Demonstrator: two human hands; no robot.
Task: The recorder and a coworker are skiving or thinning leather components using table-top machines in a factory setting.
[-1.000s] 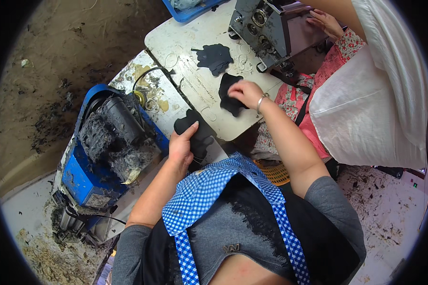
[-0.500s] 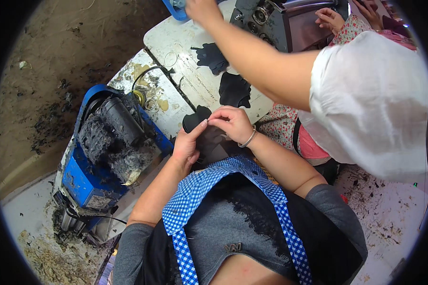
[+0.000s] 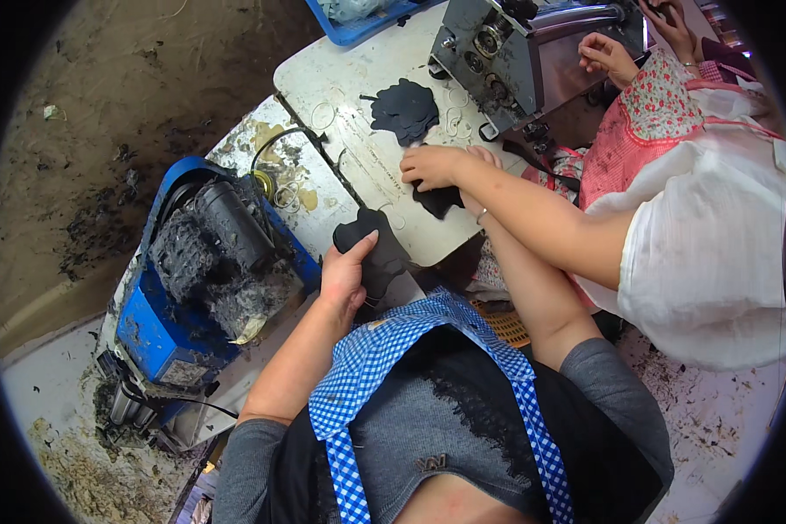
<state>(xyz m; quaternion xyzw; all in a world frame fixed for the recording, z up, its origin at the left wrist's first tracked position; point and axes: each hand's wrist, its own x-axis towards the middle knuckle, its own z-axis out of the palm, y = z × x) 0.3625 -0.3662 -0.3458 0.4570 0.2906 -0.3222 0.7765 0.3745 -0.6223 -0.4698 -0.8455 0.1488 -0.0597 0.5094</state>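
Note:
My left hand (image 3: 345, 272) is closed on a stack of thin black cut-out pieces (image 3: 381, 255), its thumb lying on top, near the table's front edge. My right hand (image 3: 472, 203) reaches forward beside a small black pile (image 3: 439, 202) on the table. A co-worker's forearm crosses over it and hides most of its fingers, so its grip does not show. The co-worker's hand (image 3: 430, 166) rests on the far side of that same pile. Farther back lies another pile of black pieces (image 3: 404, 109) with wavy edges.
At left stands a blue machine (image 3: 153, 327) with a black cylinder and grey fluffy scraps. A grey machine (image 3: 485, 65) stands at the back right, a blue tray (image 3: 345, 35) at the back. Thin rings (image 3: 323, 115) lie on the white table (image 3: 301, 74). Another hand (image 3: 610, 59) is at far right.
My right hand has left the stack in my left hand and moved forward to the pile. The co-worker's arm has come back from the blue tray onto that pile.

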